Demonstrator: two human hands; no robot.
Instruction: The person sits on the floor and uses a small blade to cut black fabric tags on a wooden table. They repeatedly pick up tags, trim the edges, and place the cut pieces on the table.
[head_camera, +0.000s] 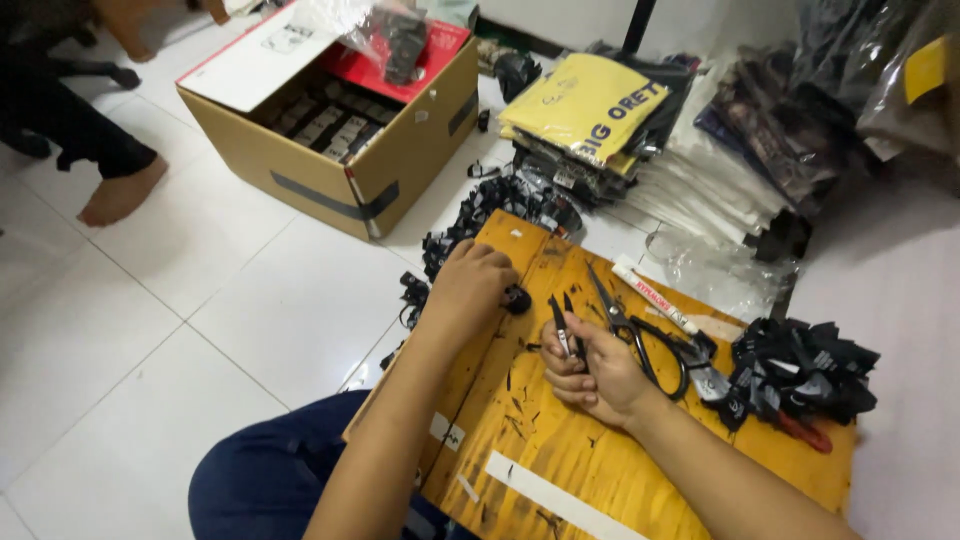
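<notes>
From the head camera, the left hand (468, 285) lies curled, knuckles up, on the wooden surface (600, 470), its fingers closed down over a small black piece (516, 298) that shows just at its 3 o'clock edge. The right hand (590, 370) is closed around small snips (560, 325), whose dark blades point up toward 12 o'clock and stand slightly parted.

The black piece is small, rounded and glossy, and it touches the board. Thin black offcuts are scattered on the wood between the two hands.

At 3 o'clock of the right hand lie black-handled scissors (650, 340), and just past them a white marker (655, 298). A heap of black labels (800, 370) sits at the board's right edge, another heap (500, 205) at its top. At 11 o'clock stands an open cardboard box (330, 180) with a red and white flap. At 1 o'clock lies a yellow flat pack (585, 100) on dark stacked packs.
</notes>
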